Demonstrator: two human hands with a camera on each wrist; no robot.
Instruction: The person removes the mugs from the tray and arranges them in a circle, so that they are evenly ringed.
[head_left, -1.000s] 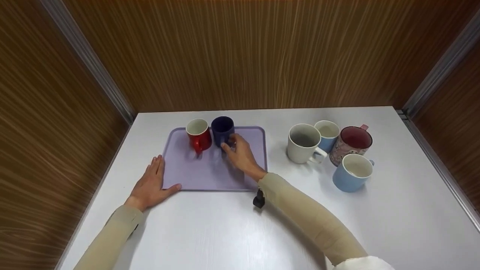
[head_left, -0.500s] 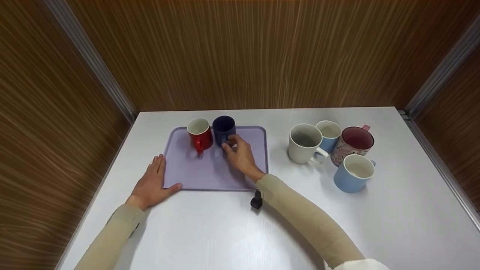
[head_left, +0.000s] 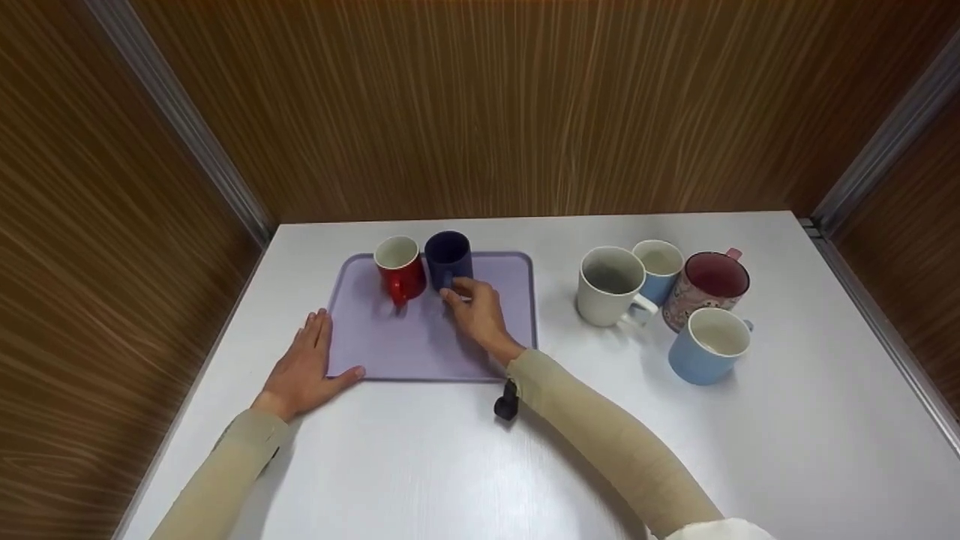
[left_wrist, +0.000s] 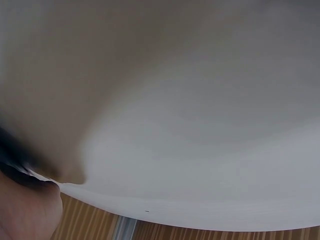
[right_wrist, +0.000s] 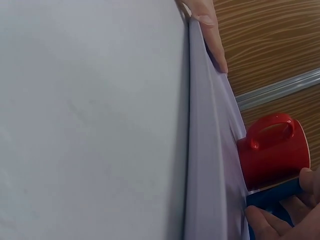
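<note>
A dark blue mug stands upright at the back of the lilac tray, its handle facing the person. My right hand pinches that handle with thumb and fingers, as the right wrist view also shows on the blue mug. Just left of it is a red mug with a white inside, its handle toward the front. My left hand lies flat at the tray's front left corner, fingers straight along the left rim and thumb at the front edge. The left wrist view shows mostly white tabletop.
Right of the tray stand a large white mug, a blue mug with a white inside, a pink patterned mug and a light blue mug. Wood-grain panels enclose the white table at the back and sides.
My right hand has shifted slightly toward the front along the blue mug's handle, its wrist turning a little left. The mugs, tray and left hand stay in place.
</note>
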